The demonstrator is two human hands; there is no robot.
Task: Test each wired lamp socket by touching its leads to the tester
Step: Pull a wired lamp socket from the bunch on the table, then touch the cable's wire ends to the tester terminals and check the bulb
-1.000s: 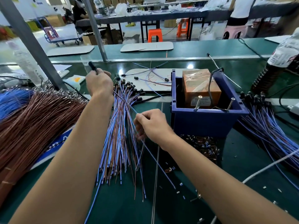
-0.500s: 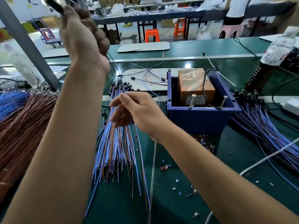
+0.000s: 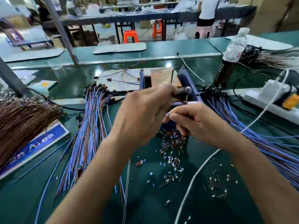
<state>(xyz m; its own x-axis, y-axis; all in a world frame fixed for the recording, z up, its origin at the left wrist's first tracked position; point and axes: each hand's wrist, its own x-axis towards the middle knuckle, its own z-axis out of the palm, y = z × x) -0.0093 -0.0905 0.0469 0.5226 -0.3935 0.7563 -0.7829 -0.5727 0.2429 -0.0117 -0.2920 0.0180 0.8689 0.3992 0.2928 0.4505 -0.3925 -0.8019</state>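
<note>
My left hand (image 3: 142,117) grips a small black lamp socket (image 3: 182,91) and holds it over the blue tester box (image 3: 187,81), which contains a brown block. Just below the box's front rim, my right hand (image 3: 199,123) pinches the socket's thin blue lead ends (image 3: 168,113). The box front and its contact pins are mostly hidden behind my hands. A bundle of blue and brown wired sockets (image 3: 90,126) lies on the green table to the left. Another bundle of them (image 3: 242,126) fans out to the right.
A heap of brown wires (image 3: 21,120) covers the left edge over a blue sign (image 3: 40,143). Cut insulation bits (image 3: 171,152) litter the mat in front of the box. A white cable (image 3: 202,168), a power strip (image 3: 267,97) and a water bottle (image 3: 234,46) sit on the right.
My left hand came down from high at the upper left to the tester box with the socket. My right hand moved right from the left bundle to the box front, holding the leads.
</note>
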